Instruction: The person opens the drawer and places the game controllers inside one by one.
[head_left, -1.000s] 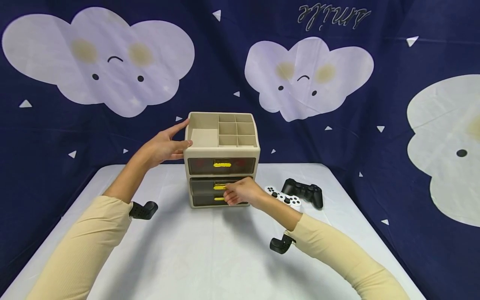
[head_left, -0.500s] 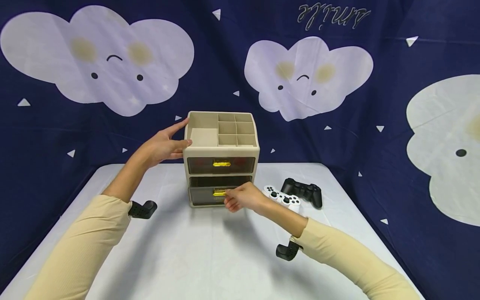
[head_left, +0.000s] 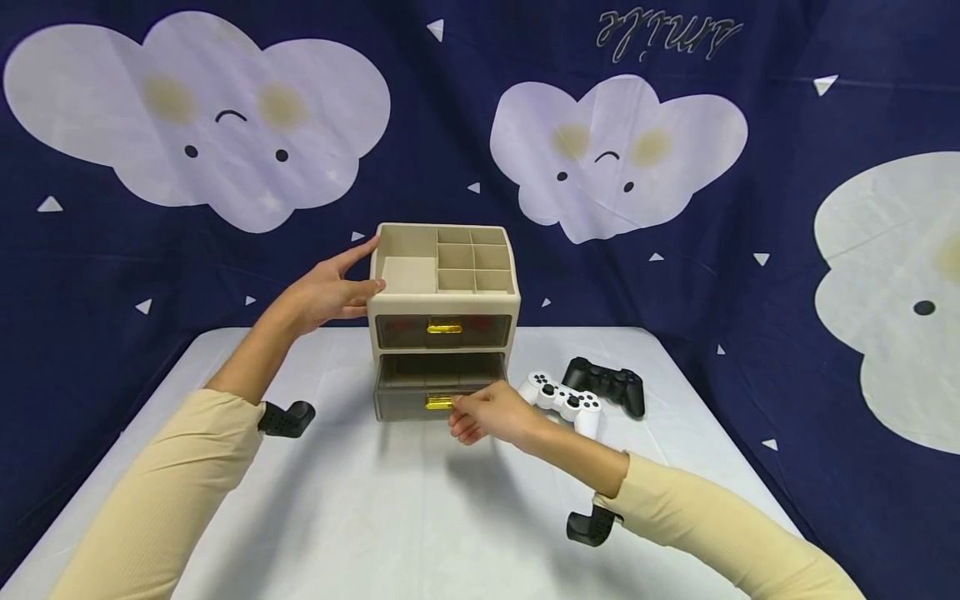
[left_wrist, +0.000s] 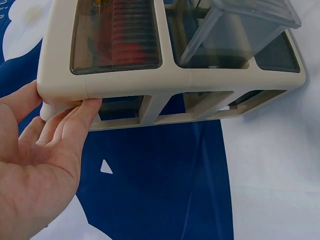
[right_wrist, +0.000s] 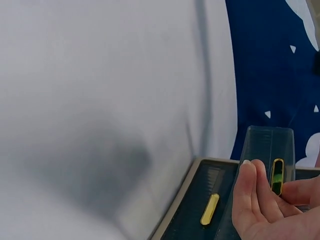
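Note:
A cream desktop drawer organizer (head_left: 442, 302) stands on the white table, its top split into compartments. My left hand (head_left: 330, 292) holds its upper left side, thumb at the top edge; in the left wrist view the fingers (left_wrist: 75, 120) press against the side wall. The middle drawer (head_left: 401, 407), clear and smoky, is pulled well out. Its gold handle (head_left: 439, 402) is pinched between the thumb and fingers of my right hand (head_left: 495, 414). The top drawer (head_left: 405, 332) is closed, with something red behind its front. In the right wrist view the bottom drawer's handle (right_wrist: 210, 209) shows.
Right of the organizer lie a white game controller (head_left: 551, 392) and a black game controller (head_left: 611, 387), close together. My right forearm passes in front of the white one. A dark blue cloud-patterned cloth (head_left: 442, 108) hangs behind the table (head_left: 375, 517).
The right hand has drawn the middle drawer out toward me and down in the view, so its inside now shows and it covers the bottom drawer. The left hand has stayed in place.

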